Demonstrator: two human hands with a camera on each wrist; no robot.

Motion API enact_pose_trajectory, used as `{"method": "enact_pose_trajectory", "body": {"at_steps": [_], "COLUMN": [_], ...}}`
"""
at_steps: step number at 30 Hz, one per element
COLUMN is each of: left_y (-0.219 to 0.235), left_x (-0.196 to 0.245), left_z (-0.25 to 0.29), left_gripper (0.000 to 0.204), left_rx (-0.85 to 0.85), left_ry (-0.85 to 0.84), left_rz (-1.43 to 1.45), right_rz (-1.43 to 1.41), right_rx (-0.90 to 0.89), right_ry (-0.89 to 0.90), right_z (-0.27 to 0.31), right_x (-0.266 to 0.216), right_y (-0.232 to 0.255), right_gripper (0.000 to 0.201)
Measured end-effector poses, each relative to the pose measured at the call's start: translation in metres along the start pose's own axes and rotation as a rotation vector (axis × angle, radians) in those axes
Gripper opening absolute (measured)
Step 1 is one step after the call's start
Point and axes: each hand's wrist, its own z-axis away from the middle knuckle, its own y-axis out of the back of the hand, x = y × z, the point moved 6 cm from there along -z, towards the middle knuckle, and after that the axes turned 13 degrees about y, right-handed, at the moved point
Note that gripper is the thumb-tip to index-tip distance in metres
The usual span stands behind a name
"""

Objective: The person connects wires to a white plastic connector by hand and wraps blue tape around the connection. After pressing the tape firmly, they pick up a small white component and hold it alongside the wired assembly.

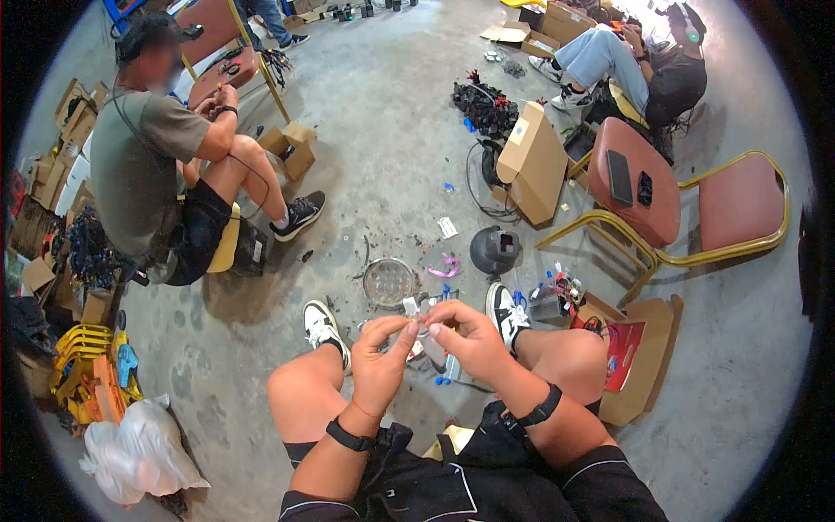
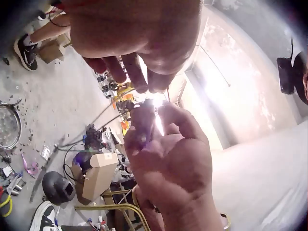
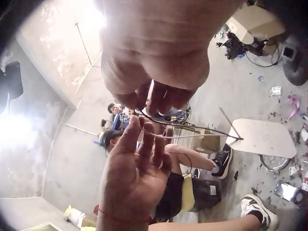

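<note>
In the head view my left hand (image 1: 381, 361) and right hand (image 1: 474, 339) meet above the floor between my knees. Thumb and forefinger of each pinch thin wire ends, with the tips almost together. From the fingers a dark wire and a pale wire (image 3: 185, 136) run to a flat white piece with rounded corners (image 3: 262, 138). That white piece (image 1: 411, 305) shows small just beyond the fingertips from above. In the left wrist view bright glare covers the pinch point, and the fingers of the left hand (image 2: 134, 36) hide part of it.
Beyond the hands lie a round metal tray (image 1: 389, 283), a pink strip (image 1: 445, 265) and a black helmet-like thing (image 1: 495, 250). An open carton (image 1: 639, 365) stands right of my leg. Two people sit on either side, near chairs (image 1: 639, 183) and boxes.
</note>
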Motion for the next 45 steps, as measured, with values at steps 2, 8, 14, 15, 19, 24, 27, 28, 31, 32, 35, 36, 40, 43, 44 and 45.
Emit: {"method": "enact_pose_trajectory", "body": {"at_steps": [2,8,14,15,19,24,27,28,31,32,35,36,40,43,44,45], "left_y": [0.002,-0.004,-0.002,0.001,0.002,0.002,0.002,0.002,0.004,0.004,0.002,0.002,0.001,0.004,0.004,0.004], "left_x": [0.013,-0.006,-0.008,-0.003,0.016,0.017,0.016,0.016,0.016,0.016,0.020,0.024,0.029,0.029,0.030,0.031], "left_z": [0.005,0.004,0.003,0.003,0.008,0.008,0.008,0.007,0.006,0.006,0.008,0.009,0.011,0.011,0.011,0.011], "left_gripper": [0.017,0.016,0.017,0.016,0.015,0.014,0.013,0.013,0.013,0.013,0.011,0.010,0.010,0.012,0.012,0.012], "left_rx": [0.024,-0.122,-0.096,-0.054,0.001,0.007,0.009,0.017,0.031,0.032,0.051,0.088,0.162,0.173,0.181,0.180], "left_ry": [-0.130,0.208,0.214,0.121,-0.004,-0.012,-0.013,-0.022,-0.029,-0.029,-0.089,-0.150,-0.241,-0.236,-0.258,-0.257], "left_rz": [-0.094,0.288,0.246,0.136,0.001,-0.021,-0.021,-0.025,-0.040,-0.042,-0.093,-0.191,-0.321,-0.343,-0.355,-0.354], "right_rz": [-0.099,-0.361,-0.275,-0.233,-0.168,-0.250,-0.270,-0.268,-0.290,-0.206,0.030,0.183,0.223,0.193,0.191,0.190], "right_rx": [-0.007,-0.042,-0.057,-0.027,0.028,0.061,0.044,0.045,0.024,0.018,0.012,0.009,0.011,0.010,0.011,0.013], "right_ry": [-0.043,-0.218,-0.308,-0.329,-0.328,-0.321,-0.358,-0.357,-0.321,-0.299,-0.202,-0.125,-0.076,-0.075,-0.090,-0.103], "right_z": [0.001,0.001,0.003,0.004,0.004,0.005,0.005,0.005,0.007,0.007,0.005,0.003,0.002,0.001,0.001,0.001], "right_x": [0.004,0.002,0.004,0.006,0.003,0.004,0.003,0.004,0.011,0.013,0.011,0.007,0.001,-0.003,-0.003,-0.003], "right_y": [-0.001,-0.005,-0.005,-0.003,-0.001,-0.001,-0.001,0.000,-0.001,0.001,0.004,0.005,0.003,0.001,0.001,0.002], "right_gripper": [0.016,0.017,0.018,0.019,0.021,0.020,0.019,0.019,0.017,0.017,0.016,0.016,0.017,0.017,0.018,0.019]}}
